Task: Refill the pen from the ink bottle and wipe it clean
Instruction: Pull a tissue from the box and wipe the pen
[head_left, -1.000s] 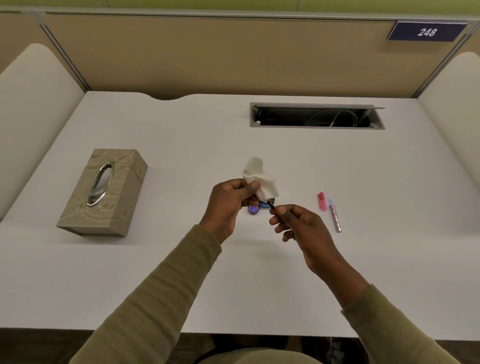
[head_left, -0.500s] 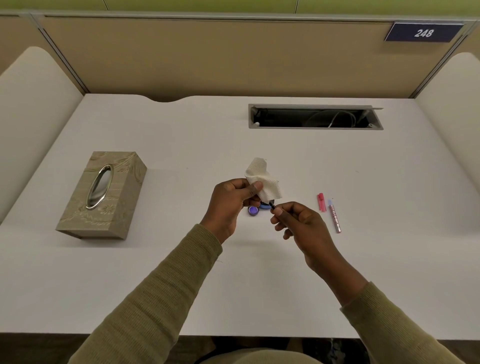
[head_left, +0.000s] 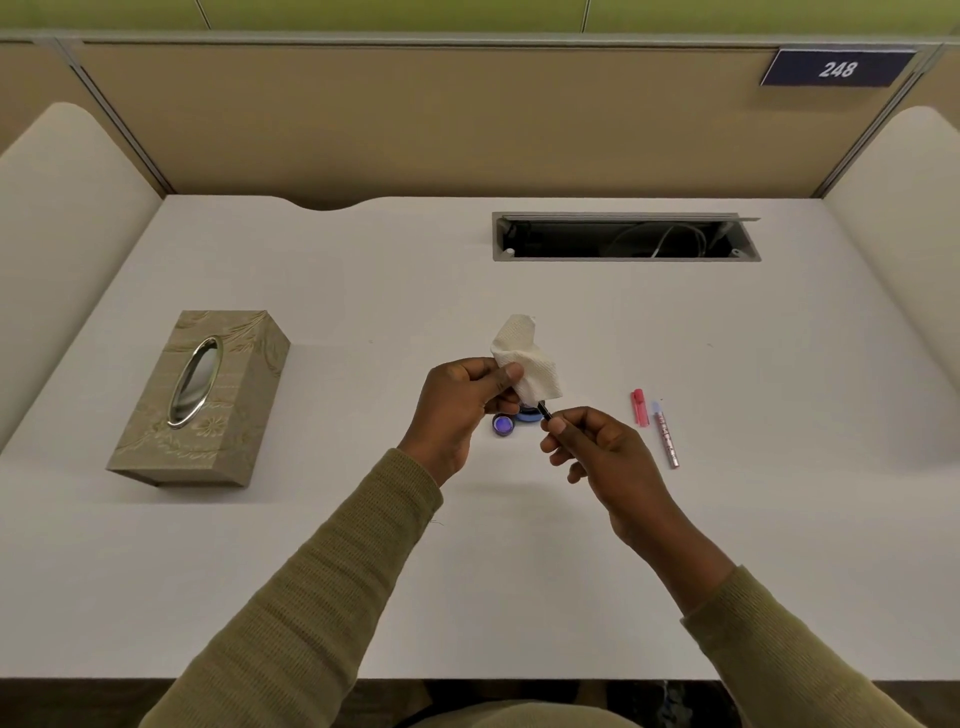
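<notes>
My left hand (head_left: 460, 402) pinches a white tissue (head_left: 527, 361) that stands up above the fingers. My right hand (head_left: 597, 452) grips a dark pen part (head_left: 544, 412) whose tip goes into the lower edge of the tissue. Just behind the hands, the ink bottle (head_left: 529, 415) is mostly hidden, only a blue rim showing. Its blue cap (head_left: 503, 425) lies on the desk beside it. To the right lie a pink pen cap (head_left: 639, 408) and a pink patterned pen barrel (head_left: 666, 434).
A beige tissue box (head_left: 200, 400) sits on the left of the white desk (head_left: 363, 571). An open cable slot (head_left: 626, 236) lies at the back right. Padded dividers flank both sides, with a tan partition behind.
Both hands stay in almost the same place, with the pen tip kept in the tissue. The tissue's top has shifted slightly.
</notes>
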